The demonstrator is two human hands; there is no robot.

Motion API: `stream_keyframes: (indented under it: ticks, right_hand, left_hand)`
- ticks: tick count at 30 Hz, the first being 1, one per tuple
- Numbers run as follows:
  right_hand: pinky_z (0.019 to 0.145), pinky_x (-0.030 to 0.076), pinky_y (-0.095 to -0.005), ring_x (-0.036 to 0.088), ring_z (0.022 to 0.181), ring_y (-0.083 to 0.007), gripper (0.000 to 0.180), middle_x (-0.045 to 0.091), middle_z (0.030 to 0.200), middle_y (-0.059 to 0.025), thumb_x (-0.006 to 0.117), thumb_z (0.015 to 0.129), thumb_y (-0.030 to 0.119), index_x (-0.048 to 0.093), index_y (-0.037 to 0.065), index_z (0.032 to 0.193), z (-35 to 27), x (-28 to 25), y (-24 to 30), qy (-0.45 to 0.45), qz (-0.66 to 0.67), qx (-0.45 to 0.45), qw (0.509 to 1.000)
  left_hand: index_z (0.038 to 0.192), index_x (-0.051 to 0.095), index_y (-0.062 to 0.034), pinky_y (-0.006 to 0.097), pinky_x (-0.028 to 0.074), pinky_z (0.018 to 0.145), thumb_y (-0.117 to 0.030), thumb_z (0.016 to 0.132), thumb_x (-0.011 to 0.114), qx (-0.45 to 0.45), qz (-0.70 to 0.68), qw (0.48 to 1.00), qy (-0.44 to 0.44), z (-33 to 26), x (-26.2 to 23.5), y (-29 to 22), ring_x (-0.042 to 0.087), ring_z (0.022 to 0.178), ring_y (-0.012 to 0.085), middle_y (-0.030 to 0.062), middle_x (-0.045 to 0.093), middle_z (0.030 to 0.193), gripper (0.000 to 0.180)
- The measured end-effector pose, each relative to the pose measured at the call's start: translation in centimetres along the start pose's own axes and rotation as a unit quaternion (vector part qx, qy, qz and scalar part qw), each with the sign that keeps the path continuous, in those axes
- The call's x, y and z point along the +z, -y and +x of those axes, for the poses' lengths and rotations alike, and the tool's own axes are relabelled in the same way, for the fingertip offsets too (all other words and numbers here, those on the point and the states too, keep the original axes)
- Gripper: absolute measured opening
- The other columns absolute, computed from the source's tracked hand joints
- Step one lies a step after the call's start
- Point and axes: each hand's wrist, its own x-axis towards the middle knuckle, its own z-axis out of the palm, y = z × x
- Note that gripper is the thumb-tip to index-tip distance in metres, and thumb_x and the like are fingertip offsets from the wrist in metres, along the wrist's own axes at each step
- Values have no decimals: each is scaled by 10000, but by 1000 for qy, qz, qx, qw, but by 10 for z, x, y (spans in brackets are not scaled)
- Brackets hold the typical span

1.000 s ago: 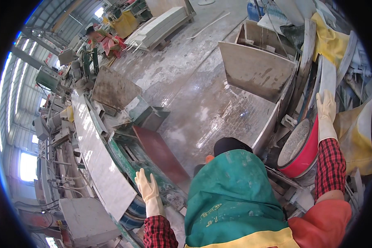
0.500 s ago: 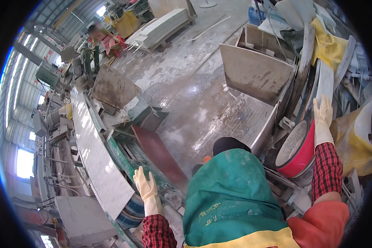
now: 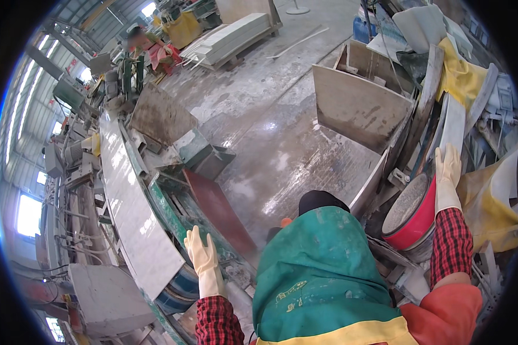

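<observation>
My left hand [image 3: 204,261], in a cream rubber glove, has its fingers spread and holds nothing. It is beside the near end of a long pale marble-like slab [image 3: 138,224] lying on a green-edged machine [image 3: 175,204]. A blue round part [image 3: 181,290] shows just below that slab end. My right hand [image 3: 448,178], gloved alike, is stretched out flat by the red rim of a round drum [image 3: 425,215] with a grey, grainy top. Its fingertips reach the lower end of a white strip [image 3: 454,123]; whether they touch it I cannot tell.
A brown-red board [image 3: 218,210] leans on the machine's side. Large stained panels [image 3: 360,103] stand at the right. Yellow sheeting [image 3: 463,72] hangs beyond the drum. Farther off, a person in red [image 3: 160,54] is near stacked white slabs [image 3: 236,40]. The floor [image 3: 265,149] looks wet.
The view has shifted slightly, with far things a little lower and to the right. My right hand is a bit lower in the picture; my left hand has hardly moved.
</observation>
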Motion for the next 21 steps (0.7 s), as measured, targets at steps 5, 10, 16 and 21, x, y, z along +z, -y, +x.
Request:
stream_keyframes:
  ticks: [5,10,16,21]
  right_hand:
    - [991,410,-422,516,1176,-331,485,574,1241,-165,561,920,395,560,18,1226,-6,-3,2,-9,-16,-1,1000]
    - [1006,403,-418,510,1190,-332,487,567,1261,-168,556,924,396,558,23,1238,-9,-2,0,-5,-17,-2,1000]
    - [1020,396,-412,506,1204,-332,498,558,1295,-166,547,930,400,553,29,1262,-15,-3,5,5,-17,5,1000]
    - [1032,389,-413,503,1211,-329,505,552,1311,-161,529,938,418,553,36,1267,-20,2,-3,11,-14,6,1000]
  left_hand:
    - [1317,528,-41,449,298,1122,-165,882,642,-21,-12,1000,9,0,-6,-9,412,1315,413,252,503,1361,467]
    - [1322,526,-47,450,300,1121,-169,889,638,-29,-22,999,16,0,-9,-11,400,1324,415,248,493,1374,464]
    - [1314,534,-49,453,312,1113,-166,886,638,-24,-26,999,6,0,-9,-7,404,1317,427,247,493,1375,456]
    - [1344,515,-79,441,287,1133,-207,908,621,-41,-26,999,20,-1,-9,-8,372,1350,398,229,466,1407,466]
